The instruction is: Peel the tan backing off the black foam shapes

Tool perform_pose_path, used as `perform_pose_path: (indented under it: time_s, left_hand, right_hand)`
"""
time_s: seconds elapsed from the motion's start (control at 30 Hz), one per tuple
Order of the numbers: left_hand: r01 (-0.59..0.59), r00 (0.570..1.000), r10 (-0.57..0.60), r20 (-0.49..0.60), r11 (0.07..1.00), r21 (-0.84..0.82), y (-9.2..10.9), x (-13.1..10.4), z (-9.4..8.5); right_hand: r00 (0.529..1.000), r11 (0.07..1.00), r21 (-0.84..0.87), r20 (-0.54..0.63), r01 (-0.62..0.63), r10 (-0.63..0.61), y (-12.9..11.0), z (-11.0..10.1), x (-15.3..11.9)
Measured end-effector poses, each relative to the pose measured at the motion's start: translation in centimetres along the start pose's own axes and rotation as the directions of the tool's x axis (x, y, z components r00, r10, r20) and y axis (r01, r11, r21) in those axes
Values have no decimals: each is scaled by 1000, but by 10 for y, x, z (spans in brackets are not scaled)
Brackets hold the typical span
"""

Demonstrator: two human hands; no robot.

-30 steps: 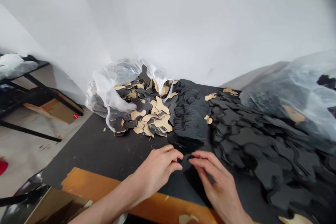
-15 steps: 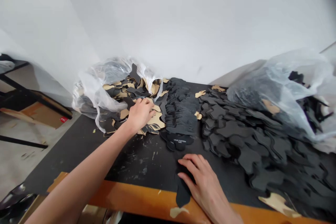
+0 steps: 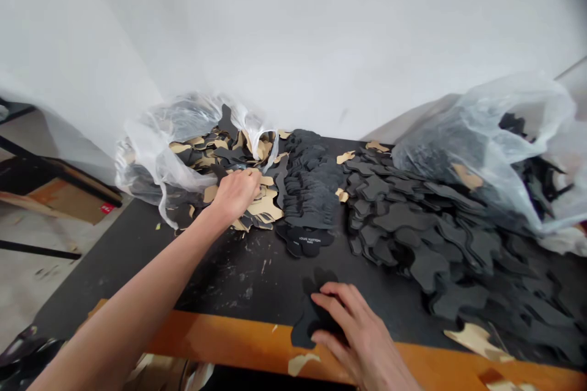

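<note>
My left hand [image 3: 239,189], fingers curled, lies on the heap of tan-and-black cut-outs [image 3: 263,208]; whether it grips one, I cannot tell. My right hand [image 3: 346,325], thumb and fingers curved apart, touches a black cut-out [image 3: 303,321] at the table's orange-brown front edge [image 3: 220,333]; any grip is unclear.

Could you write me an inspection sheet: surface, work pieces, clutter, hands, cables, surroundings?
Surface: black tabletop, scuffed and speckled; orange strip along near edge.
Work pieces: two-tone pile left, overlapping black row middle, black pile right.
Clutter: left plastic bag, right plastic bag, loose tan scrap.
Hands: left hand on the two-tone pile; right hand touching a black cutout, grip unclear.
Cables: nothing seen.
Surroundings: pale wall behind, black frame and cardboard at left.
</note>
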State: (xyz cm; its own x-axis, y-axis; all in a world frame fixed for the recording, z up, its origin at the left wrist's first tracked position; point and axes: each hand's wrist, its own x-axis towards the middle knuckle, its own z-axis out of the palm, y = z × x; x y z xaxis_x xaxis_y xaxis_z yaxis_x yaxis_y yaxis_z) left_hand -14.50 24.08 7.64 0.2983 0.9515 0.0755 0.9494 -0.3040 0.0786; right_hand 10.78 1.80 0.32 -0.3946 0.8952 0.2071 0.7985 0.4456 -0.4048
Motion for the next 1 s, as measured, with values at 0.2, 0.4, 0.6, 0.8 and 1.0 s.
perform_pose_path:
  time_s: [0.2, 0.4, 0.6, 0.8, 1.0]
  left_hand:
    - [0, 1000, -3, -20, 992, -126, -8, 4, 4]
    - [59, 987, -110, -119, 928, -369, -21, 1, 8]
    - [16, 955, -188, -230, 805, -593, -12, -33, -21]
    - [59, 998, -57, 40, 375, -925, 22, -76, -23]
    - [138, 983, 65, 172, 355, -925, 45, -111, -1]
  right_hand:
    - [997, 998, 55, -70, -3, 7, -3, 14, 16]
    - [999, 993, 116, 35, 36, -41, -13, 6, 24]
    - [976, 978, 177, 168, 106, -136, 3, -10, 7]
    - [998, 972, 227, 7, 63, -66, -7, 17, 25]
    - [967, 813, 573, -133, -104, 218, -13, 0, 39]
